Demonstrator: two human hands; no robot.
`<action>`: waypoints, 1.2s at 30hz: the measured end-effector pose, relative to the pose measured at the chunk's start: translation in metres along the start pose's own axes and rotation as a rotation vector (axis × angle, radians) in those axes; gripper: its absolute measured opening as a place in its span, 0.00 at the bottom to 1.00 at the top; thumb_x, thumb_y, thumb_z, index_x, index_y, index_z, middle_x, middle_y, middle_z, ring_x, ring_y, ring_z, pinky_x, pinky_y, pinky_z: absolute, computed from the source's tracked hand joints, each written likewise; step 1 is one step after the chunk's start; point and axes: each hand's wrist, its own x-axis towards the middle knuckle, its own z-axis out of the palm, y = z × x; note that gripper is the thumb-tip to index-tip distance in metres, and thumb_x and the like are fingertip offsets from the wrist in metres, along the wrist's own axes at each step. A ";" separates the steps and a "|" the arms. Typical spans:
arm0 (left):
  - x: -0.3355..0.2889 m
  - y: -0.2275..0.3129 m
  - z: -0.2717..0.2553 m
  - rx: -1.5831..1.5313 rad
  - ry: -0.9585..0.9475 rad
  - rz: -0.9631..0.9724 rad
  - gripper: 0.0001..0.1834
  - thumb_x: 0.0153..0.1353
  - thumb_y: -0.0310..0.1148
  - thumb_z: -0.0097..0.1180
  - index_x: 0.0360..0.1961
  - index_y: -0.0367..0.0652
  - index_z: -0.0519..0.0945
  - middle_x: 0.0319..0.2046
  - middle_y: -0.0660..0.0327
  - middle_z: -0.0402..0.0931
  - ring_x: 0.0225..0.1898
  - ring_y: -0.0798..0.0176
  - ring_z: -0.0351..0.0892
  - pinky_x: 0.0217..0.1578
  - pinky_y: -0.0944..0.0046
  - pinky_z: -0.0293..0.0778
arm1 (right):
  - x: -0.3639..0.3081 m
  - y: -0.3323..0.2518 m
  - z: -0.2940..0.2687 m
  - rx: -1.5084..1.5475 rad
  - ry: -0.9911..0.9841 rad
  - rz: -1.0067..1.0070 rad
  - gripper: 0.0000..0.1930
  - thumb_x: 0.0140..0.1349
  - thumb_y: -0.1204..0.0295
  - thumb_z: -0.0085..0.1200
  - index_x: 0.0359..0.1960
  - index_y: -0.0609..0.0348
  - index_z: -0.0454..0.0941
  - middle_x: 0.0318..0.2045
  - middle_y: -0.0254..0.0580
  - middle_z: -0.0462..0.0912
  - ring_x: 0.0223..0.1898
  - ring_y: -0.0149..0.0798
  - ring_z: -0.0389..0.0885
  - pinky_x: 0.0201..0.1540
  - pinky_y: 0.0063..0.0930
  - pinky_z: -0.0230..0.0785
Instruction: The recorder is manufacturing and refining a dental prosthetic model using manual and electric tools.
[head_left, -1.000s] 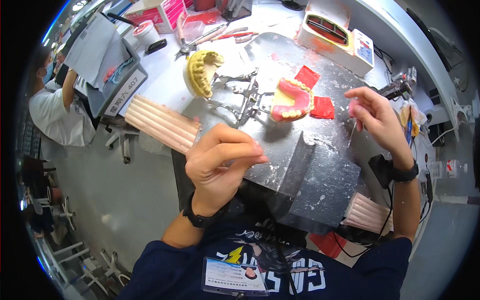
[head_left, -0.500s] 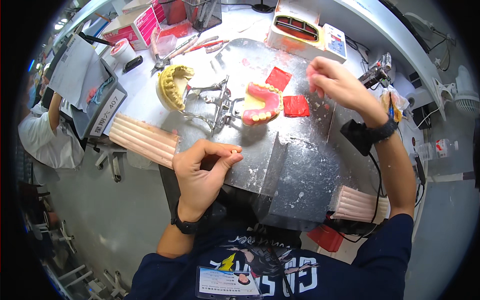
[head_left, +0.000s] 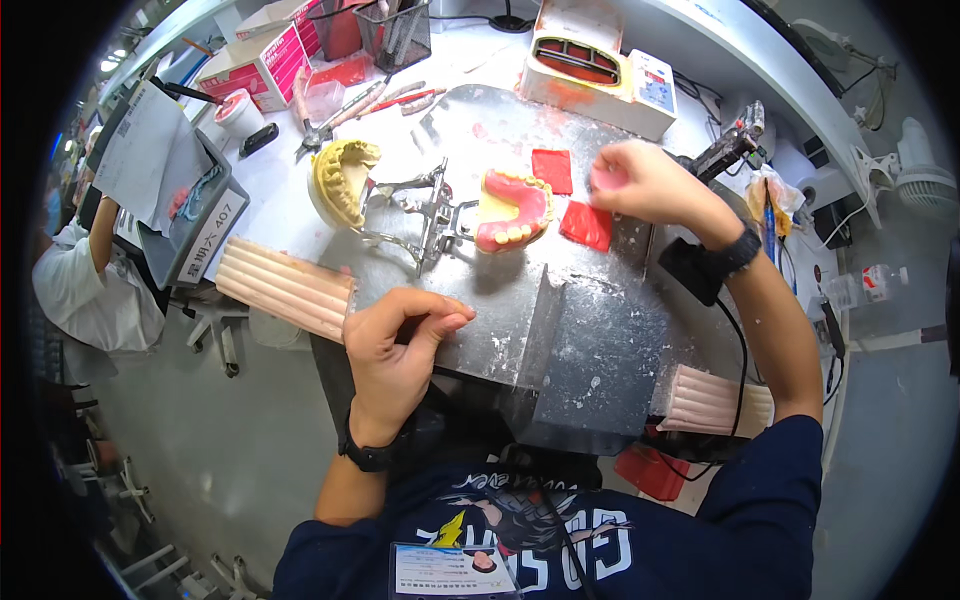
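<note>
My left hand (head_left: 395, 340) pinches thumb and forefinger together above the bench edge. A small pale denture tooth shows at its fingertips in the earlier view; now it is mostly hidden. My right hand (head_left: 640, 182) is closed, fingers curled down beside two red wax squares, the upper wax square (head_left: 552, 172) and the lower wax square (head_left: 586, 226). What its fingertips hold, if anything, is hidden. Between the hands lies an open metal articulator (head_left: 434, 215). It bears a yellow cast (head_left: 338, 195) on the left and a pink wax denture base with teeth (head_left: 541, 215) on the right.
Ribbed pinkish armrests stand left (head_left: 285, 288) and right (head_left: 715, 402) of the metal bench plate (head_left: 490, 335). A white device with a red-stained opening (head_left: 600, 85) sits behind. Hand tools (head_left: 375, 102), a pink box (head_left: 262, 75) and a wire pen holder (head_left: 398, 38) are back left.
My right hand has come left and slightly down toward the red wax. The lower wax square has turned and shifted a little. My left hand keeps its pinch.
</note>
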 end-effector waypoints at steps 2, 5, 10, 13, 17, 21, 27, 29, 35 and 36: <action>0.001 0.004 0.002 -0.065 0.016 -0.046 0.02 0.65 0.21 0.61 0.36 0.34 0.79 0.28 0.58 0.84 0.26 0.72 0.79 0.29 0.73 0.76 | -0.017 0.024 -0.006 0.017 -0.031 -0.093 0.18 0.49 0.63 0.69 0.35 0.65 0.81 0.26 0.41 0.80 0.31 0.35 0.80 0.36 0.30 0.71; 0.004 0.018 0.003 -0.126 0.033 -0.086 0.02 0.68 0.23 0.58 0.38 0.34 0.80 0.29 0.58 0.84 0.26 0.73 0.78 0.29 0.74 0.74 | -0.037 0.017 -0.026 -0.079 -0.102 -0.019 0.22 0.46 0.61 0.74 0.39 0.63 0.83 0.25 0.41 0.80 0.31 0.36 0.80 0.37 0.31 0.71; 0.043 0.044 0.020 -0.053 -0.052 -0.030 0.04 0.65 0.20 0.59 0.41 0.33 0.80 0.33 0.58 0.85 0.30 0.71 0.81 0.35 0.72 0.77 | -0.042 0.007 -0.007 -0.333 0.391 -0.369 0.38 0.45 0.65 0.76 0.61 0.56 0.76 0.57 0.49 0.76 0.52 0.41 0.79 0.47 0.37 0.77; 0.057 0.045 0.030 0.015 0.000 -0.018 0.06 0.63 0.18 0.60 0.41 0.33 0.81 0.34 0.58 0.86 0.32 0.70 0.82 0.38 0.70 0.78 | -0.027 -0.031 0.009 0.337 0.050 -0.439 0.49 0.46 0.68 0.76 0.72 0.53 0.63 0.60 0.47 0.75 0.58 0.43 0.76 0.59 0.36 0.73; 0.066 0.024 0.029 0.216 0.027 0.240 0.06 0.59 0.17 0.64 0.37 0.36 0.83 0.33 0.58 0.85 0.35 0.68 0.84 0.41 0.69 0.77 | 0.003 -0.041 0.026 0.351 -0.098 -0.547 0.56 0.45 0.72 0.76 0.76 0.50 0.52 0.62 0.48 0.73 0.61 0.43 0.74 0.66 0.35 0.66; 0.053 0.023 0.035 0.016 0.192 0.098 0.06 0.57 0.17 0.67 0.36 0.35 0.84 0.33 0.59 0.85 0.37 0.68 0.83 0.41 0.69 0.77 | 0.019 -0.037 0.043 0.692 -0.206 -0.647 0.52 0.45 0.68 0.76 0.73 0.54 0.57 0.64 0.58 0.71 0.61 0.48 0.76 0.64 0.37 0.69; 0.048 0.026 0.029 -0.147 0.269 0.045 0.10 0.57 0.17 0.68 0.39 0.34 0.81 0.35 0.58 0.84 0.40 0.67 0.84 0.45 0.68 0.79 | 0.019 -0.045 0.040 1.100 -0.423 -0.476 0.51 0.45 0.68 0.80 0.71 0.60 0.61 0.59 0.40 0.76 0.60 0.32 0.73 0.65 0.31 0.66; 0.050 0.028 0.030 -0.080 0.277 0.032 0.11 0.57 0.17 0.68 0.40 0.33 0.81 0.37 0.57 0.84 0.41 0.67 0.84 0.46 0.69 0.78 | 0.023 -0.042 0.044 1.091 -0.399 -0.455 0.52 0.45 0.68 0.80 0.71 0.61 0.61 0.59 0.39 0.76 0.59 0.31 0.74 0.64 0.30 0.68; 0.059 0.022 0.034 -0.040 0.199 0.147 0.11 0.55 0.18 0.69 0.40 0.35 0.85 0.39 0.58 0.84 0.37 0.69 0.82 0.44 0.70 0.76 | 0.019 -0.052 0.034 1.076 -0.448 -0.417 0.52 0.45 0.68 0.80 0.71 0.62 0.61 0.60 0.40 0.76 0.59 0.31 0.74 0.63 0.30 0.68; 0.060 0.023 0.035 0.034 0.187 0.223 0.10 0.54 0.18 0.69 0.39 0.35 0.85 0.39 0.59 0.85 0.36 0.69 0.81 0.42 0.70 0.75 | 0.018 -0.053 0.034 1.068 -0.444 -0.433 0.51 0.46 0.68 0.80 0.71 0.62 0.61 0.59 0.40 0.76 0.59 0.31 0.74 0.63 0.30 0.68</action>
